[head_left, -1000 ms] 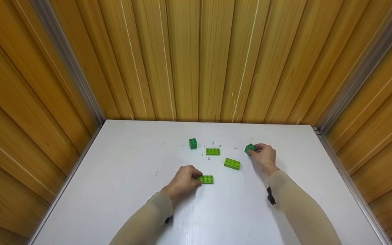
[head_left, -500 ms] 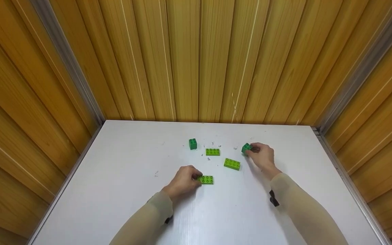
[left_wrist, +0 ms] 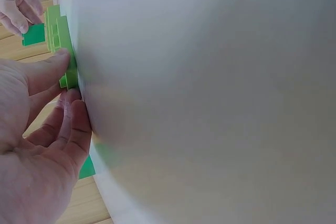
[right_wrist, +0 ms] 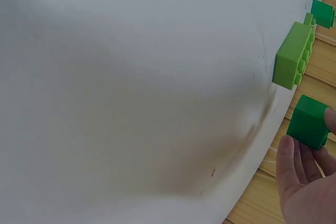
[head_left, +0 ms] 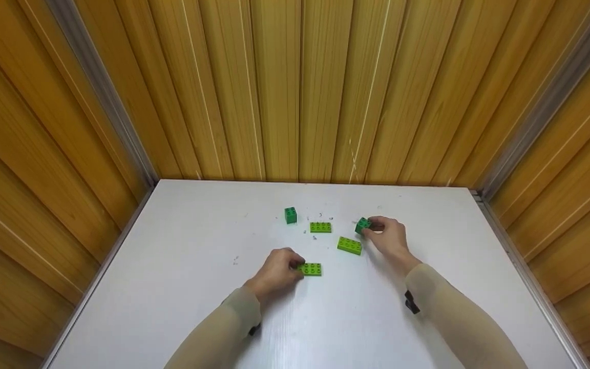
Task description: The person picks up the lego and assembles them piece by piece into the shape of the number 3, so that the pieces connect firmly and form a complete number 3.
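My left hand [head_left: 276,271] pinches the left end of a light green toy brick [head_left: 312,269] that lies flat on the table. Thumb and fingers close round that brick in the left wrist view too. On the right, my right hand [head_left: 388,237] holds a dark green square brick [head_left: 362,225] between thumb and fingertips; the right wrist view shows this green brick [right_wrist: 308,121] apart from the tabletop. Just left of and below it sits a second light green brick [head_left: 349,245], slightly turned. Another light green brick [head_left: 320,227] and a dark green square brick [head_left: 290,215] stand farther back.
The white table [head_left: 172,287] carries small dark marks around the bricks. Wood-patterned panels [head_left: 295,92] rise behind it and at both sides, with grey metal posts [head_left: 105,92] at the corners.
My right hand has moved a short way left with the dark green brick, nearer the turned light green brick. My left hand and its brick have stayed in place.
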Motion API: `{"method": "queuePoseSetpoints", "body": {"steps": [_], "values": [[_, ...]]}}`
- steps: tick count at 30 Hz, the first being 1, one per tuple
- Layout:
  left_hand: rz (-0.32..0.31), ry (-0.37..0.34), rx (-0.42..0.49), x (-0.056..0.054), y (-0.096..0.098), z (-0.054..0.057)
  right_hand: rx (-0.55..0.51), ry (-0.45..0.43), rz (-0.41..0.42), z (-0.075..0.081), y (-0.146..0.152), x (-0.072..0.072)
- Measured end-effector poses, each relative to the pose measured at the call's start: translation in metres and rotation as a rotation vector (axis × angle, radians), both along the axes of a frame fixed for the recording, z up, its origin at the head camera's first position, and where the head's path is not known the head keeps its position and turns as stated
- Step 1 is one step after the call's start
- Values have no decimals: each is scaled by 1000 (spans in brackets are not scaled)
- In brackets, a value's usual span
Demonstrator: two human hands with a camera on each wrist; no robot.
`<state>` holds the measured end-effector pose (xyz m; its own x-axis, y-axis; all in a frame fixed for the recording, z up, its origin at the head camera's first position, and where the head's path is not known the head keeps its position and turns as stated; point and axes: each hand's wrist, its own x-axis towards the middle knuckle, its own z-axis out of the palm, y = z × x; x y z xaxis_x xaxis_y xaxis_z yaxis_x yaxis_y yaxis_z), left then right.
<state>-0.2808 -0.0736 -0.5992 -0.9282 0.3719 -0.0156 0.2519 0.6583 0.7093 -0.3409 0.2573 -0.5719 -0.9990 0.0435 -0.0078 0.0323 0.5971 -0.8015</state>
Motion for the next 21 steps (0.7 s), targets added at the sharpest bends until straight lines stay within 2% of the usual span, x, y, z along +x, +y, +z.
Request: {"method": "queuePoseSetpoints", "body": {"steps": [5,12,21], "values": [[-13,32,-10,1,0,1,-13,-3,7,-2,0,1],[9,-2,-15,1,2,3,-34,-7,26,-1,-6,6],[17,-11,-19,1,1,1,-43,3,48,-2,-12,13]]}}
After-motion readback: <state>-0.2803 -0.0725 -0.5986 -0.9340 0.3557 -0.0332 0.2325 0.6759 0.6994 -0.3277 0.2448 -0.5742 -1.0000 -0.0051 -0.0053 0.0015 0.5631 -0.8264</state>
